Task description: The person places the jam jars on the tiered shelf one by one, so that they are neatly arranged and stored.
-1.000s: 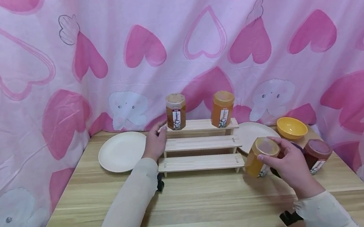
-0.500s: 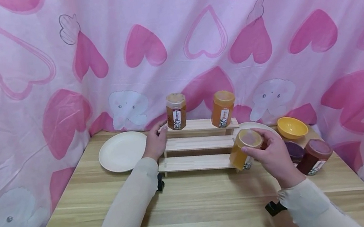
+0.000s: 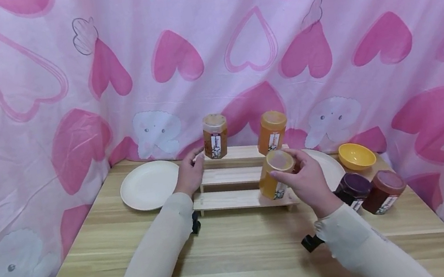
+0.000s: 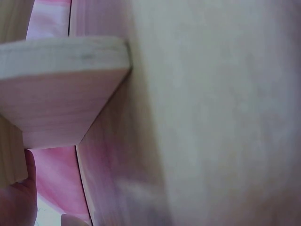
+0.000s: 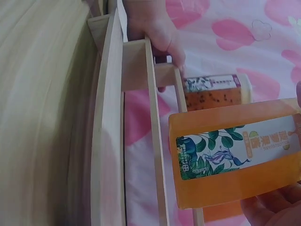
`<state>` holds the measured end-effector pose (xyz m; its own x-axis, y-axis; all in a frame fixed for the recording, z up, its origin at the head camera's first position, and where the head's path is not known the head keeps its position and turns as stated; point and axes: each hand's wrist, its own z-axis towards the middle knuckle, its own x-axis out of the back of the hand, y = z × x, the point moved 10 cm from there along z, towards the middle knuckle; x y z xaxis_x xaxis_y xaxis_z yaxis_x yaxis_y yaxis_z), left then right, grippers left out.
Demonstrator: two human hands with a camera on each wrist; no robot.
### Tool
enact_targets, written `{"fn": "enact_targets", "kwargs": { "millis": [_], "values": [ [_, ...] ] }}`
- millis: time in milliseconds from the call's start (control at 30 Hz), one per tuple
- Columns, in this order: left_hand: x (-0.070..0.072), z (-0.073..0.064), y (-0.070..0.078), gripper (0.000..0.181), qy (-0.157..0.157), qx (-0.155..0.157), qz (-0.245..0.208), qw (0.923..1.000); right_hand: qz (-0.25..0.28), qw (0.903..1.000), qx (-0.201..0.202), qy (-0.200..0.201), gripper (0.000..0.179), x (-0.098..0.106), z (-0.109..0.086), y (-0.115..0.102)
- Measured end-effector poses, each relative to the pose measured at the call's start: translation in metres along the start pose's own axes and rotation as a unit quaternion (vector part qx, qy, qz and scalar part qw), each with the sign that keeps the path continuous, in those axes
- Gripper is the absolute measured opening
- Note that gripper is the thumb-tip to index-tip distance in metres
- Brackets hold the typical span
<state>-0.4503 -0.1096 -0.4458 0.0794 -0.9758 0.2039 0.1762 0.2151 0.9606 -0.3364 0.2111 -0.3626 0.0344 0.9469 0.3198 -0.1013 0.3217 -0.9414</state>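
My right hand [image 3: 309, 181] grips a hexagonal jar of yellow-orange preserve [image 3: 277, 173] by its upper part, with the jar tilted in front of the lower steps of the wooden tiered rack [image 3: 232, 197]. In the right wrist view that jar [image 5: 235, 153] shows its illustrated label close up, and fingertips [image 5: 277, 207] lie along its side. My left hand [image 3: 189, 173] holds the left end of the rack's top step, beside a jar with dark specks [image 3: 215, 137]. An orange jar [image 3: 272, 130] stands at the right end of the same step, partly hidden by the held jar.
A dark purple jar [image 3: 351, 189] and a red-brown jar [image 3: 384, 191] stand together on the table's right side. Behind them are a yellow bowl [image 3: 356, 156] and a partly hidden white plate [image 3: 328, 167]. Another white plate [image 3: 148, 186] lies left of the rack. A patterned curtain [image 3: 205, 38] hangs behind.
My right hand has carried the yellow-orange jar leftward and up, from beside the dark jars to in front of the rack, uncovering the purple jar. The left hand has stayed in place.
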Motion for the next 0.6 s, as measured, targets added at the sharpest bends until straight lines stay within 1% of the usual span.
{"fn": "enact_targets", "kwargs": {
  "millis": [267,433,500,600],
  "values": [
    [0.002,0.0,-0.001,0.045,0.005,-0.001,0.014,0.9999,0.028,0.9993,0.015,-0.02,0.077,-0.028,0.015,-0.009],
    [0.001,0.0,-0.001,0.045,-0.002,0.005,0.007,1.0,0.035,0.9988,0.029,-0.017,0.075,-0.037,0.023,-0.014],
    [0.0,0.0,-0.001,0.046,-0.002,0.007,0.006,1.0,0.038,0.9985,0.037,-0.016,0.074,-0.04,0.026,-0.016],
    [0.001,-0.001,0.0,0.045,0.002,0.006,0.006,1.0,0.041,0.9984,0.037,-0.013,0.073,-0.045,0.031,-0.017]
  ]
}}
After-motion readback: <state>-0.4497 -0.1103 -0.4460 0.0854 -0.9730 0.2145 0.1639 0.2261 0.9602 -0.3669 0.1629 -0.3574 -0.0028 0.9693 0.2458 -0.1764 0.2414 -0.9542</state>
